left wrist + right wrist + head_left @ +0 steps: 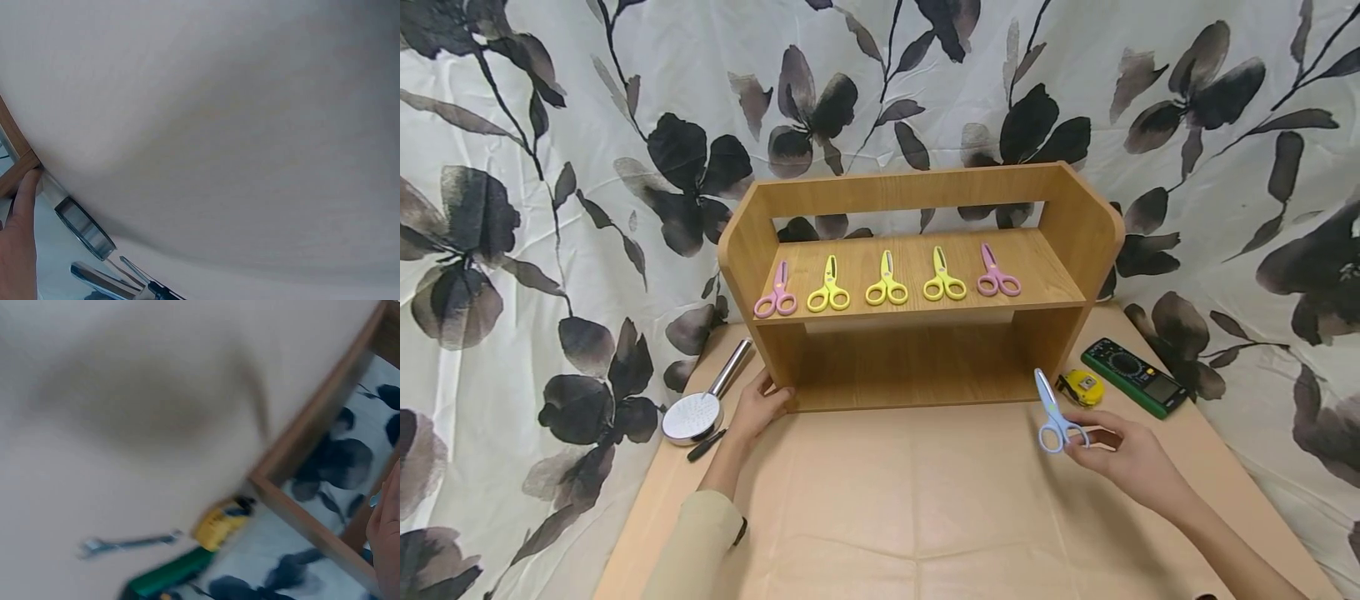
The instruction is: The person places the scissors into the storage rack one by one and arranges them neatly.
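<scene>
A two-tier wooden shelf (917, 321) stands at the back of the table. My left hand (763, 408) holds the front lower left corner of its side panel. In the left wrist view, a finger (26, 200) touches the wooden corner. My right hand (1116, 458) pinches light blue scissors (1054, 421) by a handle loop, blades upward, in front of the shelf's right side. On the upper tier several scissors lie in a row: pink scissors (777, 292) at the left, yellow-green ones (887, 279) between, purple-pink scissors (996, 273) at the right.
A shower head (694, 415) and a small black-handled tool (706, 446) lie left of the shelf. To its right are a yellow tape measure (1082, 387) and a green multimeter (1133, 377). The right wrist view also shows a wrench (128, 544). A floral curtain (925, 92) hangs behind.
</scene>
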{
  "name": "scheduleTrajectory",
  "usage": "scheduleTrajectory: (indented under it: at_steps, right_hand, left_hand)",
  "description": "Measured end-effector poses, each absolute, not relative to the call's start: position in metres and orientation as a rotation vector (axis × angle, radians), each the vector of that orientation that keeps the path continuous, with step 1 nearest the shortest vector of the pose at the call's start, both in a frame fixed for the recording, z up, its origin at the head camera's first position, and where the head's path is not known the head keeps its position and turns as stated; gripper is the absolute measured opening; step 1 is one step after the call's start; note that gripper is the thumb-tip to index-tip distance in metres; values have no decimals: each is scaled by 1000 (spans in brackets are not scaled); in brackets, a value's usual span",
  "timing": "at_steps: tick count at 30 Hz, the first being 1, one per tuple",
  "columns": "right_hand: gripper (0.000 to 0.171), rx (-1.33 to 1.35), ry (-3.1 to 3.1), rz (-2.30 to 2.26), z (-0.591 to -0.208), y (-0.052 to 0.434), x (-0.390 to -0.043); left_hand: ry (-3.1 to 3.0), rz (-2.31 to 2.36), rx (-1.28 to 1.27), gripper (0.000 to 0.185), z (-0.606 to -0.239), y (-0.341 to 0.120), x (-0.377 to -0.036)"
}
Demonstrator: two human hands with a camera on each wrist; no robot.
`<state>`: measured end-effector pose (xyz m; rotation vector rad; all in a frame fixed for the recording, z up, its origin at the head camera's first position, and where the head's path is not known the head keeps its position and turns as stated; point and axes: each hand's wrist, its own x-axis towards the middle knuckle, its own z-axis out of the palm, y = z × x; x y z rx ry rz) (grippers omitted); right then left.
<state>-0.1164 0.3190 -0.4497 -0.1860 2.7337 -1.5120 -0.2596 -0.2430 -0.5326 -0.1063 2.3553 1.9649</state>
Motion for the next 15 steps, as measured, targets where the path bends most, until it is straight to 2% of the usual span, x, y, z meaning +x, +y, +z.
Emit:
scheduleTrajectory:
  at_steps: [15]
  right_hand:
    - [40,-371,2815,-1492,-364,303,-141]
  left_hand:
    - [2343,1965,-107,73,-529,-243,-258]
